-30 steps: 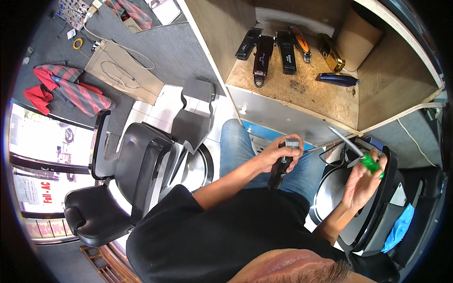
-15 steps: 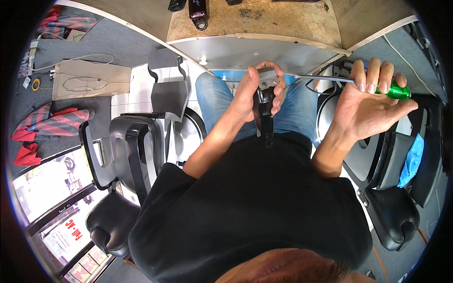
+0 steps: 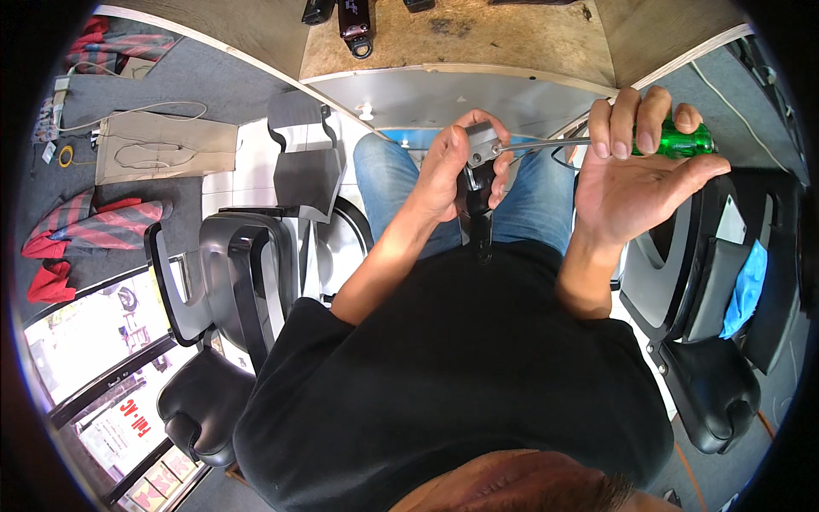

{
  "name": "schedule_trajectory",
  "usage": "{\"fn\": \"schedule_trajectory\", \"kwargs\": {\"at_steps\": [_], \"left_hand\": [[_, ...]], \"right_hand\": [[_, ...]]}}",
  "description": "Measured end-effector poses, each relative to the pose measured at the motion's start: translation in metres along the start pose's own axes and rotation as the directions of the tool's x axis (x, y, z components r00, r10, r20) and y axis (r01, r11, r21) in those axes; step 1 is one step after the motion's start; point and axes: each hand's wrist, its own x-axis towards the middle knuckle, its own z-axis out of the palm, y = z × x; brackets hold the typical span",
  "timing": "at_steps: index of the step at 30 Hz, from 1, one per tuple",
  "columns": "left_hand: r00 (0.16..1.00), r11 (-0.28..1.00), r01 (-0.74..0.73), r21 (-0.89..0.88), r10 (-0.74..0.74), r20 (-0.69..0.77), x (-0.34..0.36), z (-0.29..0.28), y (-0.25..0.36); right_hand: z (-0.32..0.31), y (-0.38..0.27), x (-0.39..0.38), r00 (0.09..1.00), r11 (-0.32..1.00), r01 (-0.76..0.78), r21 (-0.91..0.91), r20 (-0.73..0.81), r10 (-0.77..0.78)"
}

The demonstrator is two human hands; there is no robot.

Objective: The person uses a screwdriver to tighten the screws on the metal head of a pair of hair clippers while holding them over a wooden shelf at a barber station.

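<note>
My left hand [image 3: 444, 175] is closed around a black hair clipper [image 3: 479, 203], its metal blade [image 3: 485, 141] pointing away from me and its tail end near my shirt. Two screws show on the blade's face. In my right hand [image 3: 616, 200] is a screwdriver [image 3: 681, 140] with a clear green handle, held between the fingers and the thumb side of the palm. Its long metal shaft lies almost level, pointing left, and the tip meets the right-hand screw of the blade.
Ahead, a worn wooden shelf [image 3: 486, 43] holds a dark clipper [image 3: 356, 30] and other dark items. Salon chairs stand at left [image 3: 247, 273] and right [image 3: 691, 282], the right one bearing a blue cloth [image 3: 745, 290]. Cardboard [image 3: 166, 147] and a plaid cloth [image 3: 94, 224] lie at left.
My right hand has moved left with the screwdriver, bringing its tip from beside the clipper onto a blade screw. My left hand has tilted the clipper's blade slightly.
</note>
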Motion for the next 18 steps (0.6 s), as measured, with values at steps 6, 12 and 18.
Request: {"fn": "schedule_trajectory", "kwargs": {"at_steps": [6,12,18], "left_hand": [[1.0,1.0,-0.002,0.009,0.002,-0.016,-0.001,0.002,0.003],[0.992,0.991,0.124,0.042,-0.123,-0.027,-0.002,-0.003,0.005],[0.986,0.984,0.147,-0.101,-0.154,-0.065,-0.005,-0.003,0.006]], "right_hand": [[0.005,0.001,0.002,1.0,1.0,-0.001,-0.014,-0.015,0.001],[0.007,0.002,0.015,0.928,0.965,-0.26,-0.026,0.27,0.257],[-0.005,-0.004,0.043,0.859,0.962,-0.248,-0.113,0.433,0.272]]}}
